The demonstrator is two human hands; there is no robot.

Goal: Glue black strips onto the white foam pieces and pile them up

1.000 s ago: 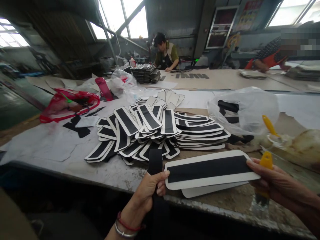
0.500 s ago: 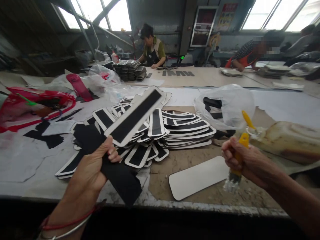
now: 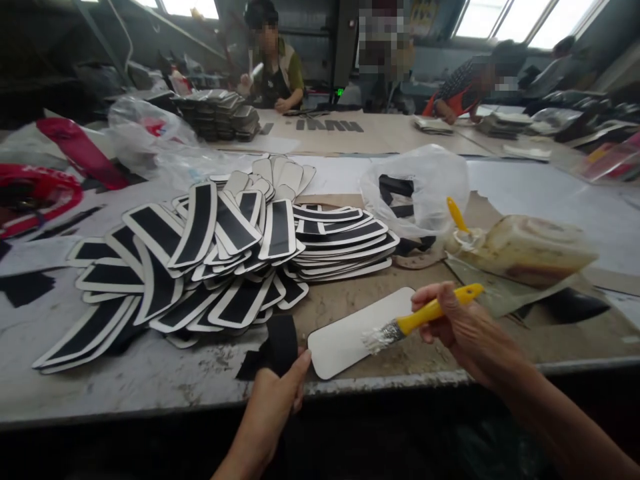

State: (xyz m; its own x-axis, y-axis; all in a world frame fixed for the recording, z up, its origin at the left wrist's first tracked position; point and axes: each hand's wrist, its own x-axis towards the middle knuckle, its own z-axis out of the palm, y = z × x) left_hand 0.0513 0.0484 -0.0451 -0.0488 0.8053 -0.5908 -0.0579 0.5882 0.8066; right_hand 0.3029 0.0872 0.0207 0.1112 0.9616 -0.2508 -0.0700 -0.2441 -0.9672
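Note:
My right hand (image 3: 455, 320) grips the yellow handle of a paintbrush (image 3: 433, 310). Its bristles, caked with white paste, lie over a pale panel with rounded corners (image 3: 340, 337), near the table's front edge. My left hand (image 3: 277, 393) is closed on a black fabric strip (image 3: 283, 340), its thumb at the panel's left end. Whether the thumb presses on the panel is hard to tell. Behind that hand spreads a heap of white-edged panels with black strips on them (image 3: 237, 230), the right part stacked in layers.
At the right lies a pale paste-stained container (image 3: 545, 250), a second yellow-handled brush (image 3: 456, 215) by its mouth. A clear plastic bag (image 3: 440, 180) with black pieces sits behind. Red bag (image 3: 43, 193) at left. Two co-workers work at the far table (image 3: 390, 137).
The panel with a black strip has left my left hand and is now on the heap. That hand moved right to the pale panel. My right hand brought the brush left over the panel.

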